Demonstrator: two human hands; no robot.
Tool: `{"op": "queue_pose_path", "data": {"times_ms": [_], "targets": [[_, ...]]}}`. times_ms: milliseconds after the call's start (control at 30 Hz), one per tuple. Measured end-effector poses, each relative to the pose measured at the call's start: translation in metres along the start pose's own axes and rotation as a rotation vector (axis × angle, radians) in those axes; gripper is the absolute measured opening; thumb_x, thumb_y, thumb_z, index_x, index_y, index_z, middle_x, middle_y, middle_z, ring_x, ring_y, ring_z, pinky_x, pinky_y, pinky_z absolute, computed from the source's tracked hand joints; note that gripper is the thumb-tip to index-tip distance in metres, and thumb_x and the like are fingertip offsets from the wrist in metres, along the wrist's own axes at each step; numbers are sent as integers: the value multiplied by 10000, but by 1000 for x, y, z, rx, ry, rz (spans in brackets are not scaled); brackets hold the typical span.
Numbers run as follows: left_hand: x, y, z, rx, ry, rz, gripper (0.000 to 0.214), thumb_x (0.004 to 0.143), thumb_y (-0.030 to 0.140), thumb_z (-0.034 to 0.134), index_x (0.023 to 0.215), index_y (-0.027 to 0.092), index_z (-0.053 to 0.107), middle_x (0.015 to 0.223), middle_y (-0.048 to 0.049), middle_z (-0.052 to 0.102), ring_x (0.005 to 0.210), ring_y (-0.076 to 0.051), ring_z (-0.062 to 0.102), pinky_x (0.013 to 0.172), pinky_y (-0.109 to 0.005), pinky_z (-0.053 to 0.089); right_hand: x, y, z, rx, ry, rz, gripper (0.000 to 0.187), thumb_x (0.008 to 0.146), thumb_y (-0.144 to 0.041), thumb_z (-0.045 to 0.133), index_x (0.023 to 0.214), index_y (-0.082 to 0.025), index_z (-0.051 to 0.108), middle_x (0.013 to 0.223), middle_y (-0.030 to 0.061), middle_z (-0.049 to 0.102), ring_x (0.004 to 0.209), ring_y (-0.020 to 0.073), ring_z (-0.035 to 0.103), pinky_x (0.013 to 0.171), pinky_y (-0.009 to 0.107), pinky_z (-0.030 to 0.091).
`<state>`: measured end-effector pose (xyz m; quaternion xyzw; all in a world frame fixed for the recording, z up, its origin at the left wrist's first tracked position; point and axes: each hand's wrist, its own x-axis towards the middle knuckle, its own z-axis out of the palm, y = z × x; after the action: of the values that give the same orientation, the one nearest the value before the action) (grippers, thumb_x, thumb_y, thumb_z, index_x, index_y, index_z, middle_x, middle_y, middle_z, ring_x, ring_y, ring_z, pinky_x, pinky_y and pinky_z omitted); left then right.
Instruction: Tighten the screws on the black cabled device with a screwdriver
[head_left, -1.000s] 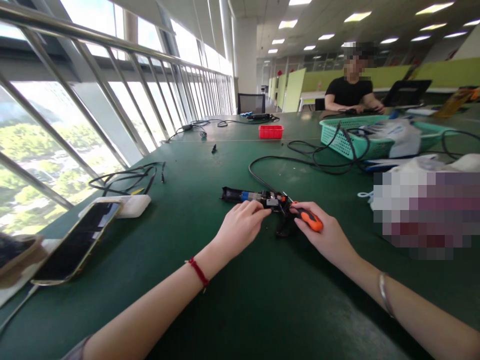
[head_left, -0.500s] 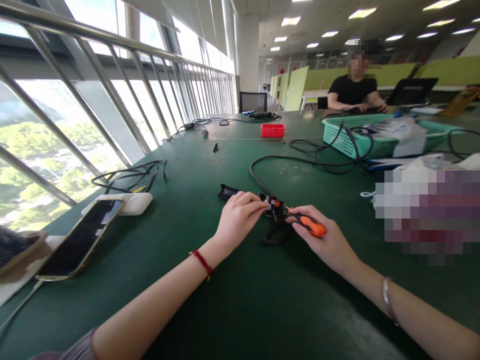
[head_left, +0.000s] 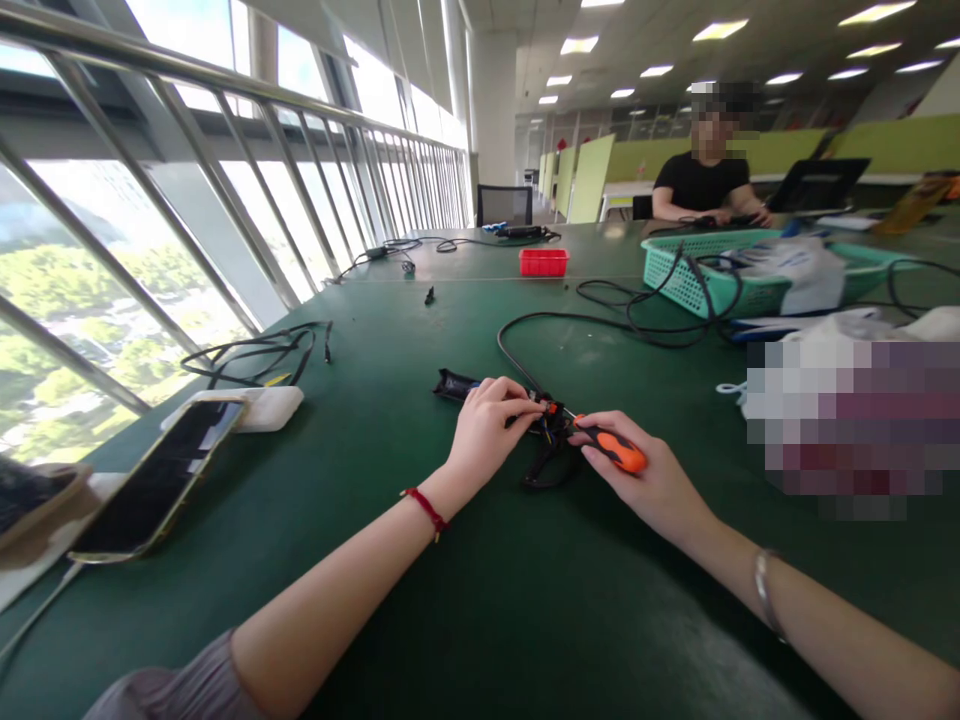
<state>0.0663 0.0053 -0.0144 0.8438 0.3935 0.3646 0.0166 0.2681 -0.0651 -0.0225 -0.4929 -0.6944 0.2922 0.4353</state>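
Note:
A small opened black device (head_left: 455, 385) with exposed wiring lies on the green table (head_left: 465, 600) in front of me, a black cable (head_left: 525, 325) running from it. My left hand (head_left: 487, 430) is closed over the middle of the device, fingers pinching it. My right hand (head_left: 637, 475) grips an orange-handled screwdriver (head_left: 619, 450) whose tip points left into the wiring next to my left fingers. A loose black plastic part (head_left: 551, 470) lies just below the two hands.
A phone (head_left: 150, 480) and a white power bank (head_left: 262, 405) lie at the left with coiled cables (head_left: 255, 355). A red box (head_left: 543, 262) sits further back, a teal basket (head_left: 720, 275) with white bags at the right. Another person (head_left: 705, 180) sits at the far end.
My left hand has slid up over the device, covering more of it. The screwdriver tip has stayed at the wiring, and the loose black part has shifted slightly left.

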Motion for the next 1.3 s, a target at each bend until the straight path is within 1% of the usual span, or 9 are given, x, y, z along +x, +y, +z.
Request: {"op": "queue_pose_path", "data": {"times_ms": [200,333,400,500,600,700,833,1033,1300], "targets": [[0,0,-5,197,-46,211,171,890,245,571,939,257,735,984,-48,647,915,-190,559,806,-338,461,-3,-5,-2,4,62,-10,216,866,-318,559,1059,-223,572,953,31,684,906,187,654,825,322,483],[3,-8,-15,345,-170,425,281,932,219,472,1152,259,642,1247,-72,590,1106,-219,525,958,-399,433,-8,-8,-5,4,231,-66,175,880,-330,541,990,-216,613,884,23,644,800,163,622,750,304,482],[4,-14,-19,361,-226,468,356,933,222,465,1279,247,544,1374,-82,502,1201,-228,479,1033,-420,390,-11,-9,-5,12,332,-112,154,876,-314,547,975,-219,616,882,18,622,755,146,599,687,281,478],[5,-28,-21,328,-216,323,575,889,342,554,1416,198,373,1464,-122,388,1308,-269,386,1117,-470,295,-16,-9,-3,76,424,-177,117,856,-270,574,965,-229,566,840,-4,586,670,121,573,598,250,466],[5,-42,-19,254,-213,147,734,819,508,608,1422,175,353,1401,-137,457,1312,-290,384,1148,-515,213,-20,-10,1,120,351,-225,107,840,-229,588,917,-233,513,723,-37,543,576,107,548,520,227,447],[5,-50,-17,150,-266,84,621,809,529,612,1313,189,486,1215,-91,591,1188,-250,500,1142,-480,235,-22,-11,2,106,251,-240,76,849,-203,568,884,-229,505,654,-48,526,533,104,534,475,214,423],[4,-49,-17,124,-231,30,509,764,529,664,1150,206,594,1083,-66,619,1075,-251,529,1046,-444,350,-23,-10,2,117,269,-245,73,854,-198,565,884,-230,505,650,-47,534,530,105,530,471,213,424],[3,-40,-14,184,-181,-41,480,750,506,690,1098,188,598,1016,-69,609,993,-259,521,913,-412,420,-21,-7,2,133,296,-219,80,855,-227,574,897,-229,506,662,-41,548,529,111,536,470,223,429],[3,-35,-13,203,-153,-55,448,735,463,720,1057,185,583,996,-67,591,991,-263,504,867,-404,437,-18,-5,3,148,305,-189,89,861,-244,570,907,-218,499,678,-35,556,530,109,537,492,238,443]]}}
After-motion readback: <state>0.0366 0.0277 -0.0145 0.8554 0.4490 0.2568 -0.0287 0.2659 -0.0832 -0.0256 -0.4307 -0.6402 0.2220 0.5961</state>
